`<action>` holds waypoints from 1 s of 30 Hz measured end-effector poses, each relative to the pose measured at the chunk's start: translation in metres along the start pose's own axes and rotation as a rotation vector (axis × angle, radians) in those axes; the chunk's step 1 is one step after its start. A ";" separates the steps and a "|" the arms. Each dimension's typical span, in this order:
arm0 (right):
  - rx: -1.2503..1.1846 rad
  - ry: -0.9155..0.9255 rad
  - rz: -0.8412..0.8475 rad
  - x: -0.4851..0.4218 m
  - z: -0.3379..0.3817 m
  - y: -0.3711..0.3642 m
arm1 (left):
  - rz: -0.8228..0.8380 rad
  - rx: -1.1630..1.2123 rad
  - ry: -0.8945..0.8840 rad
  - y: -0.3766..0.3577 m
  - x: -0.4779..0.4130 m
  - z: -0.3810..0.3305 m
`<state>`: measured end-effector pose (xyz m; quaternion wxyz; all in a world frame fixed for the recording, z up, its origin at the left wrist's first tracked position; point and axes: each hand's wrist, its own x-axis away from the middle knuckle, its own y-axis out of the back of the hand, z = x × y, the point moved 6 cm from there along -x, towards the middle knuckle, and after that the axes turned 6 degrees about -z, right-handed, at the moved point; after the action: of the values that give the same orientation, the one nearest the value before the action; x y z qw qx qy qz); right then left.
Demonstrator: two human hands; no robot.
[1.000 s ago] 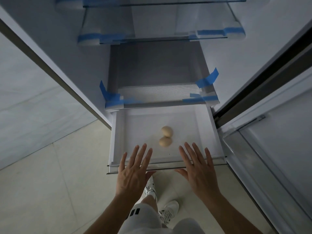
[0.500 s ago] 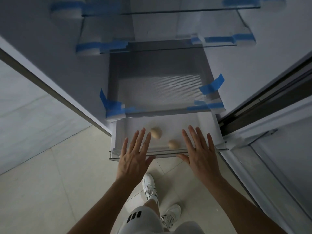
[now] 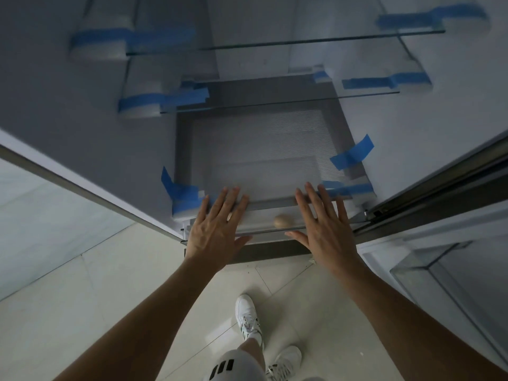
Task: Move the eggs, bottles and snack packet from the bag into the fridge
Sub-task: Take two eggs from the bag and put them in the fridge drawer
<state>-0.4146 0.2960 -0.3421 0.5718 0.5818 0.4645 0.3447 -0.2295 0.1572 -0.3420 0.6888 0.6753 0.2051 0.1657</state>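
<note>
The fridge's bottom drawer (image 3: 264, 234) is almost fully in, with only a narrow strip of it showing under its ribbed cover (image 3: 264, 149). One tan egg (image 3: 282, 221) lies in that strip near the clear front lip. A second egg is mostly hidden behind my left hand. My left hand (image 3: 217, 229) and my right hand (image 3: 324, 229) press flat against the drawer's front edge, fingers spread, holding nothing. No bag, bottles or snack packet are in view.
Two glass shelves (image 3: 280, 101) with blue tape and foam blocks sit above the drawer. The open fridge door (image 3: 450, 276) with its door bin stands at right. A pale wall panel (image 3: 41, 215) is at left. Light floor tiles and my white shoes (image 3: 248, 317) lie below.
Both flat hands have pushed the drawer from wide open to almost shut. The two eggs rolled toward its front lip, and one is now hidden by my left hand.
</note>
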 end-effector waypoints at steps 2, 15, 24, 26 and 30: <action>0.000 0.016 0.018 -0.009 0.000 0.000 | 0.019 -0.020 0.010 -0.002 -0.009 0.005; -0.086 0.026 0.102 -0.055 -0.011 -0.003 | 0.053 0.019 -0.011 -0.004 -0.047 0.019; -0.109 0.008 0.115 -0.054 -0.009 0.003 | 0.128 -0.017 -0.009 0.003 -0.048 0.017; -0.125 -0.005 0.128 -0.056 -0.007 0.007 | 0.170 -0.012 -0.001 0.009 -0.050 0.015; -0.177 -0.027 0.215 -0.057 -0.002 0.024 | 0.213 0.065 0.063 0.029 -0.049 0.006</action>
<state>-0.4324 0.2453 -0.3108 0.5866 0.5802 0.3596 0.4359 -0.2670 0.1278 -0.3097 0.6381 0.7098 0.1592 0.2522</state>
